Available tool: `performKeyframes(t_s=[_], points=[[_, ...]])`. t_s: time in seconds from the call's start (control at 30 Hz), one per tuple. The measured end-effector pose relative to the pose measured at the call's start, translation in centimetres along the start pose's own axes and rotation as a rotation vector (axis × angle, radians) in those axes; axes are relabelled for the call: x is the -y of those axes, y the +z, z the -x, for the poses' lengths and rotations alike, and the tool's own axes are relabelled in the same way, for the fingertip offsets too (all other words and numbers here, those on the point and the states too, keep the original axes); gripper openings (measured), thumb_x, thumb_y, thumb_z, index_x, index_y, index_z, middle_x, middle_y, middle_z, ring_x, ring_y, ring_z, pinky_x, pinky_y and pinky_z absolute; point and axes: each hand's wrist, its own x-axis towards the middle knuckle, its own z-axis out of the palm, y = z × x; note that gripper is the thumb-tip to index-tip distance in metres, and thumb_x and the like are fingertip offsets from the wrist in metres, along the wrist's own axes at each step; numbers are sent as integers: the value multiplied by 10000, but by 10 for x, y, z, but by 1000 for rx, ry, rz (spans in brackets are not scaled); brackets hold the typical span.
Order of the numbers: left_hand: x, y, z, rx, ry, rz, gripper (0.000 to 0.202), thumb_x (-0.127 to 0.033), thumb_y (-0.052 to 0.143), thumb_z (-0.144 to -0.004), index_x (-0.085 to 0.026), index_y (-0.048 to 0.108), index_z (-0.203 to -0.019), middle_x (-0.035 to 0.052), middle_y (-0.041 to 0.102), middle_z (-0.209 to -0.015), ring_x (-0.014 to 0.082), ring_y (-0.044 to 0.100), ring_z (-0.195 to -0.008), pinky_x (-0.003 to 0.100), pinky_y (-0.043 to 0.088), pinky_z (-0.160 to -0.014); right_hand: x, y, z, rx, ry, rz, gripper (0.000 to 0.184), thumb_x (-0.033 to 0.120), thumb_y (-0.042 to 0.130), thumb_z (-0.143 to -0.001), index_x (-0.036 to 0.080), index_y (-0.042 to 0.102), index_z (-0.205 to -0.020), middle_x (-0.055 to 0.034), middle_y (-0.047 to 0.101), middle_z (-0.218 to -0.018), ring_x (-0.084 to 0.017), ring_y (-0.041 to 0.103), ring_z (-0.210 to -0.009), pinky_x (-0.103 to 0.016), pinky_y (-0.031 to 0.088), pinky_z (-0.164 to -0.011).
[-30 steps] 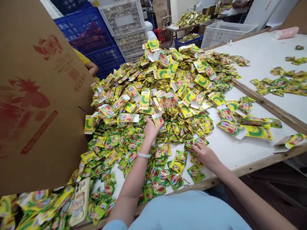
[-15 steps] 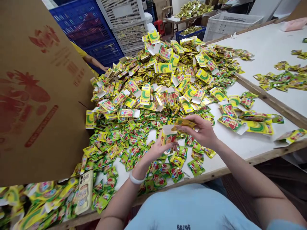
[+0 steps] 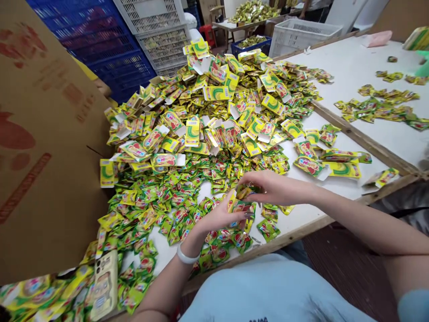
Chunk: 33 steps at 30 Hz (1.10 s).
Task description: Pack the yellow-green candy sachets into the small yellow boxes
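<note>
My left hand (image 3: pixel 219 218), with a pale band on its wrist, is closed around a small yellow-and-green carton (image 3: pixel 231 202) whose fruit print shows past the thumb. At the carton's top, my right hand (image 3: pixel 270 187) pinches a yellow candy sachet (image 3: pixel 243 192); the fingers partly hide it, and I cannot tell how far inside it sits. Loose green sachets (image 3: pixel 219 252) lie on the white table beneath both hands. Behind them rises a big heap of printed cartons (image 3: pixel 192 132) and sachets.
A large cardboard box (image 3: pixel 56 179) stands at the left, with a phone (image 3: pixel 105 284) near its base. Blue crates (image 3: pixel 100 40) and white crates (image 3: pixel 164 44) are stacked behind. A wooden strip (image 3: pixel 365 138) divides the table. Part of another person's arm (image 3: pixel 102 87) shows beyond the box.
My right hand has lowered the sachet from above the carton to its open top. The whole view has shifted, so the heap sits further left. The other person's hand is now less visible.
</note>
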Motion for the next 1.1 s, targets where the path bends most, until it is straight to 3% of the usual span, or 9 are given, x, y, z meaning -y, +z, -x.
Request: performKeyframes(t_s=[0.1,0.2,0.4,0.5,0.67,0.77,0.9,1.0,1.1], points=[[6,-1,-3,99,-37,36,486,-412,776,-757,-207,595,-1160,-15,630,-742,145,611,-595,285,554,-594,-16,5,10,-127,63,-155,168,277,644,-894,186,649,-1035,37,602,-670,-105,491,-554,-228,403,-545],[18,2,-3,60,-32,35,557,-409,804,-732,-230,577,-1208,-19,623,-748,145,601,-609,278,549,-595,-30,24,19,-210,21,-180,185,328,580,-930,191,690,-872,-27,662,-747,-146,581,-667,-268,456,-630],[49,15,4,153,-108,132,708,-361,799,-740,-223,480,-1357,12,634,-890,146,610,-692,277,542,-659,-31,58,38,-16,165,-462,406,440,454,-996,191,704,-793,-3,632,-683,-125,549,-572,-246,455,-583],[60,21,4,138,-110,138,826,-320,806,-729,-242,401,-1445,49,649,-1044,168,635,-768,305,559,-716,-27,70,45,41,174,-474,333,405,498,-985,201,704,-821,-17,653,-743,-158,590,-659,-278,486,-640],[65,28,-5,74,-53,152,807,-342,810,-738,-239,426,-1440,93,645,-1187,265,630,-1111,409,509,-989,-31,84,47,-203,228,-350,199,336,545,-960,272,697,-847,-34,686,-786,-226,631,-743,-371,535,-688],[65,28,-10,-34,27,184,790,-394,772,-797,-268,387,-1475,126,576,-1357,276,548,-1284,426,414,-1115,-47,68,60,-466,272,-238,168,366,558,-948,276,697,-919,-46,714,-861,-240,673,-788,-369,562,-662],[74,27,-12,-59,45,240,680,-434,715,-851,-251,436,-1443,145,633,-1283,265,621,-1191,421,474,-1052,-70,1,93,-834,502,221,227,412,535,-943,231,670,-954,-105,683,-1009,-243,657,-798,-361,537,-639],[83,30,-11,-57,14,195,505,-412,670,-887,-230,543,-1341,118,702,-1129,243,667,-1086,409,496,-1019,-88,-46,103,-862,806,805,333,419,564,-910,174,640,-1122,-173,618,-1156,-267,638,-809,-389,513,-672],[88,35,-8,-103,1,186,427,-385,624,-912,-214,565,-1299,104,717,-1065,230,686,-1020,385,517,-979,-112,-56,97,-741,1019,1029,462,376,522,-930,132,539,-1322,-234,536,-1281,-316,635,-880,-405,500,-663]])
